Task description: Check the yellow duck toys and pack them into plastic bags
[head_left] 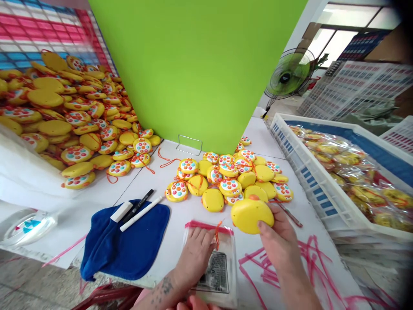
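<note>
Yellow round plastic toy point(251, 215) sits clamped in the right hand point(279, 241), near the table's front edge. Left hand point(196, 254) presses flat, fingers spread, on a clear plastic bag with a red zip strip point(222, 267). White table point(167, 245), scribbled with pink marker, also carries a blue cloth point(122, 249) with pens, and loose toy piles point(235, 178) toward its back edge. A green panel point(196, 64) rises behind; a white crate point(322, 193) stands at the right edge, a fan point(290, 75) beyond.
</note>
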`<state>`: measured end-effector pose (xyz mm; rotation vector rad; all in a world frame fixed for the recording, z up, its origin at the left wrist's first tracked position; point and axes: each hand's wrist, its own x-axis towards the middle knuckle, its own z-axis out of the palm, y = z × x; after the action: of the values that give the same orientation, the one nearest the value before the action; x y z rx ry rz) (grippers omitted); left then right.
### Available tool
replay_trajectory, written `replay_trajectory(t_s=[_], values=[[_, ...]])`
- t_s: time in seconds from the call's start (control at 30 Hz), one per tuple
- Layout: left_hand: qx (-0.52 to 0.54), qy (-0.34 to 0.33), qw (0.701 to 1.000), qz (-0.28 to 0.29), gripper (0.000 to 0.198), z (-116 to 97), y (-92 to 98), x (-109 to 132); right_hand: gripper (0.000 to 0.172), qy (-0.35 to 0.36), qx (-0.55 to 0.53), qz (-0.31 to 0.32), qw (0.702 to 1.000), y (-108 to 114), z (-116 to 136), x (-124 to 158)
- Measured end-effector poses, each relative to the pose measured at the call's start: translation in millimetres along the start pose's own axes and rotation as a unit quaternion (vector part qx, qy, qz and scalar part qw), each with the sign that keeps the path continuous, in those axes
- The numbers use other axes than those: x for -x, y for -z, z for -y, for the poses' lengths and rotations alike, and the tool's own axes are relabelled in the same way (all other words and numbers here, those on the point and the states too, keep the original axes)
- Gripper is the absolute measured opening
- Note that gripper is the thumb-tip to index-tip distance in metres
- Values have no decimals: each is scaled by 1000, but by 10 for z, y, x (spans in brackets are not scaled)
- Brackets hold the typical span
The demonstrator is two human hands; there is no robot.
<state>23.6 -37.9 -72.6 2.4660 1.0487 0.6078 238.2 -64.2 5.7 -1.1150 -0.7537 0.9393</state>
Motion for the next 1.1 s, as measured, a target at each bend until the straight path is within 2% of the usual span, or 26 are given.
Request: replay_trajectory(t_s=[0.07, 0.2, 0.37, 0.5, 0.67, 0.77, 0.83, 0.9, 1.0, 1.03, 1.1], values=[[-1, -26, 1000, -5, 12, 0, 12, 3, 42, -20, 57, 27, 998, -121, -76, -20], [-27, -74, 996, -27, 14, -9, 44, 17, 41, -34, 165, 96, 981, -291, -296, -42], [-53, -123, 990, -32, 18, -38, 68, 15, 39, -11, 226, 134, 965, -311, -482, -44], [-49, -71, 996, -30, 16, -52, 62, -7, 35, -18, 256, 159, 953, -304, -482, -12], [-76, -37, 994, -73, 15, -60, 62, 11, 36, -10, 300, 186, 935, -306, -545, 33], [-65, -27, 992, -104, 5, -64, 65, 13, 30, 35, 368, 240, 898, -307, -589, 27], [-34, -11, 993, -111, 6, -62, 77, -12, 28, 67, 403, 266, 873, -284, -578, 9], [9, 15, 996, -92, 8, -56, 105, -52, 31, 79, 413, 229, 878, -220, -531, -14], [77, 64, 994, -42, 9, -47, 175, -114, 38, 33, 412, 116, 903, -60, -445, -29], [96, 76, 992, -27, 9, -44, 201, -131, 39, 7, 415, 98, 905, -9, -430, -21], [121, 86, 989, -7, 8, -42, 253, -165, 38, -42, 420, 105, 900, 51, -439, 19]])
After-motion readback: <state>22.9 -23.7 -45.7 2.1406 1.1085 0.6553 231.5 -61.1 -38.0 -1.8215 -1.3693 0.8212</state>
